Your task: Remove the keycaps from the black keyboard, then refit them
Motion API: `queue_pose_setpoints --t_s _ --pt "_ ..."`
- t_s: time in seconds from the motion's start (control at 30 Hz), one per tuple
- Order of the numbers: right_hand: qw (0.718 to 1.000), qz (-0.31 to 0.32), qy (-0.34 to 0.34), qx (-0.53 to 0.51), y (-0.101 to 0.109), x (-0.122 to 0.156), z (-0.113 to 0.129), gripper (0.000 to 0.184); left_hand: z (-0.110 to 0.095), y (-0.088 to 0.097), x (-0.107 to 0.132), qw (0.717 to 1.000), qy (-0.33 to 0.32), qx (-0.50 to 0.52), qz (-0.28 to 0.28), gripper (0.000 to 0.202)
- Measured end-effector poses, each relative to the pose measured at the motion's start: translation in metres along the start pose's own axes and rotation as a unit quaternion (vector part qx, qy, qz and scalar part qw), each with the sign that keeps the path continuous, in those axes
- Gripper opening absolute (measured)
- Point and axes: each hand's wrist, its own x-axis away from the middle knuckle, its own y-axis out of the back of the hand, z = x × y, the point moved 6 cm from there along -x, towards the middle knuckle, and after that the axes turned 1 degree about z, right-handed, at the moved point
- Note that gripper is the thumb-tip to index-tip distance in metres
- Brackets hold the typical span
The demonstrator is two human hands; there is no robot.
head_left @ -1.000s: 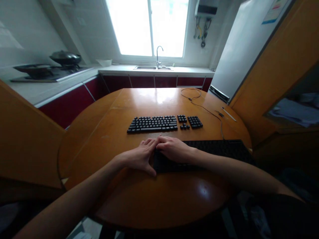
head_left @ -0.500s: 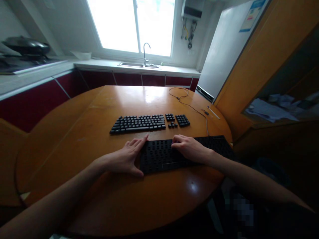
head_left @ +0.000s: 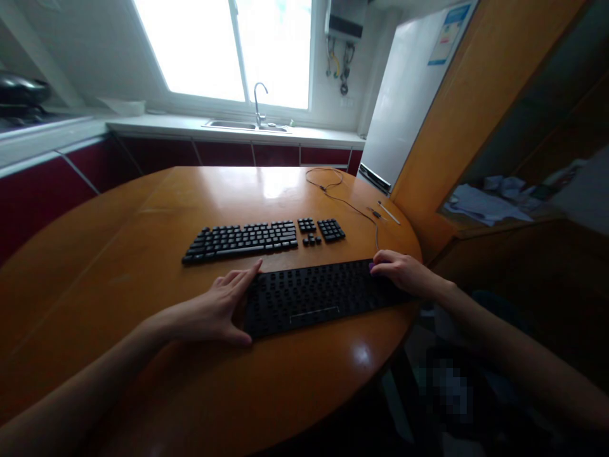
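Black kb base [head_left: 309, 295], sockets showing, sits lower ctr of frame on the table [head_left: 143, 266]. L hand [head_left: 214, 311] is spread, thumb & fingers braced at its left end, not clenched. R hand [head_left: 404, 271] pinches a small purple item [head_left: 372, 268] at the right end; approx 0.5 s ago it was mid-base, so left & mid rows are now uncovered & the work's at the R end. Loose keycaps [head_left: 242, 240] lie in blocks just above, ctr; cable [head_left: 352, 206] runs twd upper ctr; thin white stick [head_left: 389, 213] R of it.
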Motion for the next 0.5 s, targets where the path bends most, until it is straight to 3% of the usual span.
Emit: queue_pose_setpoints --t_s 0.23,0.4,0.5 --pt "0.997 -0.048 -0.065 -0.012 0.012 0.039 -0.040 0.030 -0.001 0.002 -0.002 1.000 0.010 -0.007 0.000 0.138" --pt "0.992 -0.057 -0.108 0.003 0.015 0.059 -0.057 0.033 0.003 0.000 -0.001 1.000 -0.001 0.001 0.004 0.128" --pt "0.989 -0.068 -0.129 0.019 0.015 0.071 -0.070 0.032 0.009 -0.003 -0.002 1.000 -0.002 0.001 -0.001 0.134"
